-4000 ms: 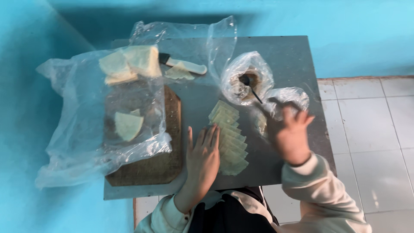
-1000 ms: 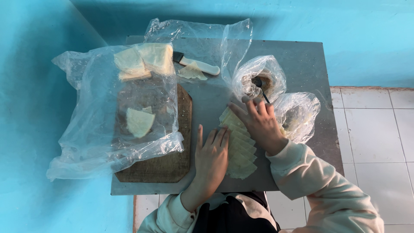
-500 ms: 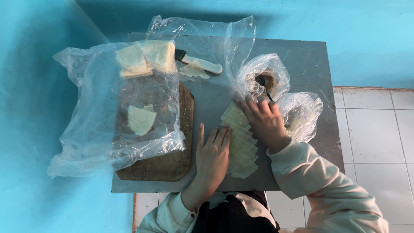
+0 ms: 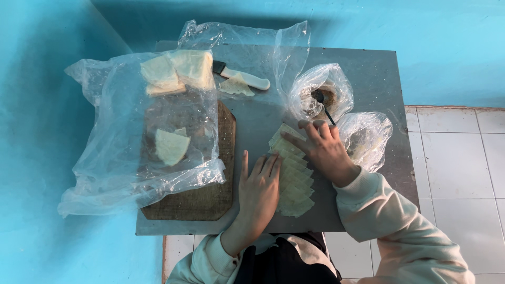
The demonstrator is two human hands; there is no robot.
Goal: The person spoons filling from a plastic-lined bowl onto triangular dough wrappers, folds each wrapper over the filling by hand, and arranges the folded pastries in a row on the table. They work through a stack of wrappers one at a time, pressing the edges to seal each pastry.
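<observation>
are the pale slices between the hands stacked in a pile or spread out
Spread out: the slices lie overlapped in a row on the grey table, left hand and right hand resting on them.

Soft even daylight, sharp focus, faint glare on plastic bag (image 4: 121, 152).

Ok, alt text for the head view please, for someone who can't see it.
Both hands, left and right, rest flat on a row of overlapping thin pale slices on a grey table. Beside them lie a wooden board under clear plastic and a knife.
</observation>
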